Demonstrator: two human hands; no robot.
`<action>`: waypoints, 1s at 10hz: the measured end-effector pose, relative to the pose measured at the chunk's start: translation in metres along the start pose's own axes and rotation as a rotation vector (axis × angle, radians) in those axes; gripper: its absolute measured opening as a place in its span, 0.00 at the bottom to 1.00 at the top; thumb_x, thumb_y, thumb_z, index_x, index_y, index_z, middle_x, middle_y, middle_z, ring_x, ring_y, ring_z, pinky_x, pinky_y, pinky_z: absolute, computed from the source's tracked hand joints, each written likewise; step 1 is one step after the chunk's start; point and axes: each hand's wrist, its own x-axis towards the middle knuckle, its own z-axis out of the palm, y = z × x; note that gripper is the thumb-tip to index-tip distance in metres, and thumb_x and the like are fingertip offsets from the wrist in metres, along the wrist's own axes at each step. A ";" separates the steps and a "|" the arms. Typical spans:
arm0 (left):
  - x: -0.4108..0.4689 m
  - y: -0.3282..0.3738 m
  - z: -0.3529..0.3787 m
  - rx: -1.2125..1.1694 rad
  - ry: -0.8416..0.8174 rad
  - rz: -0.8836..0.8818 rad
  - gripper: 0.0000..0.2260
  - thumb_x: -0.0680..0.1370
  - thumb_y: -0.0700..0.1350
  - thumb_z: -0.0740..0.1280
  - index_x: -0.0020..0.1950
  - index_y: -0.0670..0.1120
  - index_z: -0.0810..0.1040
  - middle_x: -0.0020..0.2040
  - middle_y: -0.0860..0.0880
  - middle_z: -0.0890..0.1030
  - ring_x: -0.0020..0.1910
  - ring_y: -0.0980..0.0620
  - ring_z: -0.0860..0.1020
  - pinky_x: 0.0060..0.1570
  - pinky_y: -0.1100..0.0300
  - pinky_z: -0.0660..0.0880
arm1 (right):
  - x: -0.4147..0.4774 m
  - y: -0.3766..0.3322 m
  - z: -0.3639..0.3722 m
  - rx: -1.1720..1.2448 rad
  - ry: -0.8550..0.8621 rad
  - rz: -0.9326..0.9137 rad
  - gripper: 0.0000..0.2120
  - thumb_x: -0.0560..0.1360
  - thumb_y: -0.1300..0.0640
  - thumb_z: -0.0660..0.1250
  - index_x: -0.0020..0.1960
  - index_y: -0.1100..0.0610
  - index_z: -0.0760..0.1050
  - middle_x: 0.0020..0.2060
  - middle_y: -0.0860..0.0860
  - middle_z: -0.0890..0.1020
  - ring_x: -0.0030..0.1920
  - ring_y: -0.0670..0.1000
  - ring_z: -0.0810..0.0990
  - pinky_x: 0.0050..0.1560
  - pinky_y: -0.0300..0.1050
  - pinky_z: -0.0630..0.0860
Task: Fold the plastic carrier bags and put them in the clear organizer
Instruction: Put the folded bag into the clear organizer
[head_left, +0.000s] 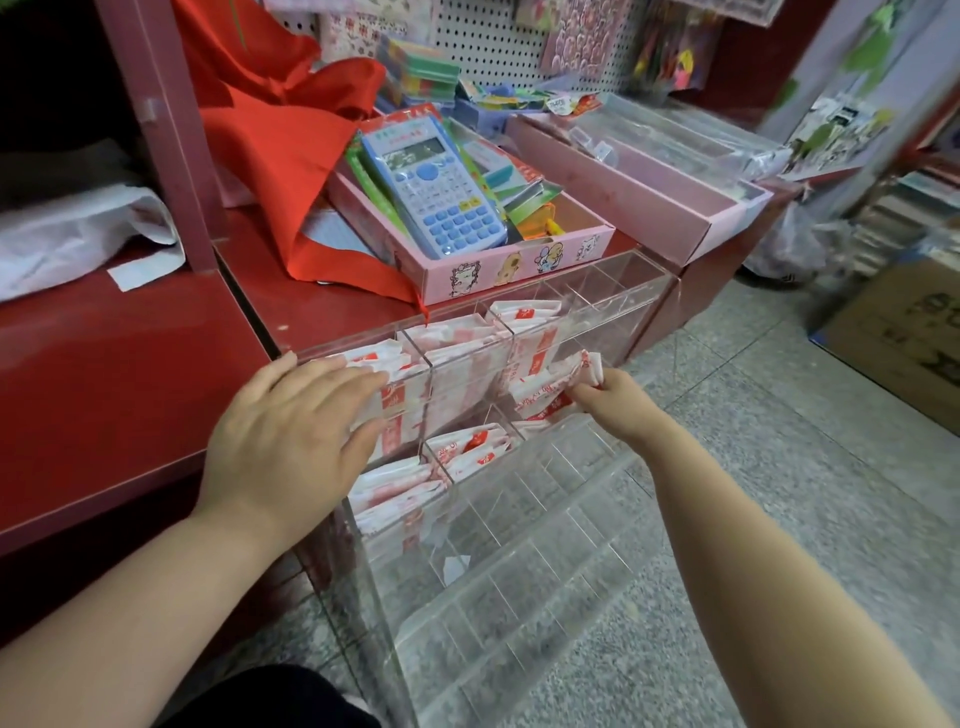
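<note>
- Two bare grips (a person's hands) worked at the clear organizer (545, 561), a stepped case of glossy, see-through hard plastic split by thin upright dividers into square compartments.
- It stood against the front edge of the red counter (130, 338), its lower tiers stepping out over the speckled grey stone floor (779, 467).
- The left grip (291, 436) lay flat, fingers straight and together, pressing on the organizer's top left corner, where its fingertips touched the folded bags (374, 364) packed there.
- The right grip (613, 400) was closed in a pinch on a folded carrier bag (545, 395), a crinkled white film packet with red print, held at the rim of a right-hand compartment on the second tier.
- More thin white-and-red packets filled several of the upper and left compartments; the bottom tiers showed only bare plastic walls.
- Behind the organizer, on the counter, sat a shallow pink card box (519, 265) with cartoon stickers on its side (stationery heaped inside), and a pale blue calculator (441, 192) lay tilted on top.
- A red cloth bag (270, 156) slumped in soft folds just left of that box.
- A long pink tray (649, 197) ran off to the right.
</note>
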 end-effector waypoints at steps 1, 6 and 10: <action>0.000 0.000 0.000 0.003 0.006 0.005 0.18 0.73 0.49 0.57 0.51 0.40 0.82 0.46 0.44 0.84 0.48 0.44 0.82 0.58 0.53 0.63 | 0.001 -0.001 -0.001 0.014 -0.027 -0.032 0.09 0.77 0.63 0.59 0.51 0.66 0.75 0.45 0.58 0.79 0.48 0.56 0.76 0.51 0.49 0.72; 0.000 0.000 -0.001 -0.002 0.009 -0.003 0.18 0.74 0.49 0.57 0.51 0.40 0.82 0.46 0.44 0.84 0.48 0.43 0.82 0.58 0.53 0.63 | 0.013 -0.002 0.009 -0.586 0.280 -0.342 0.08 0.76 0.59 0.63 0.45 0.62 0.79 0.34 0.52 0.77 0.52 0.56 0.72 0.43 0.43 0.52; 0.000 0.000 0.000 0.000 0.025 -0.003 0.18 0.74 0.48 0.58 0.51 0.40 0.82 0.46 0.44 0.84 0.48 0.44 0.82 0.58 0.52 0.63 | 0.008 -0.008 0.000 -0.572 -0.068 -0.233 0.05 0.71 0.50 0.69 0.40 0.50 0.75 0.37 0.49 0.78 0.55 0.54 0.71 0.59 0.44 0.59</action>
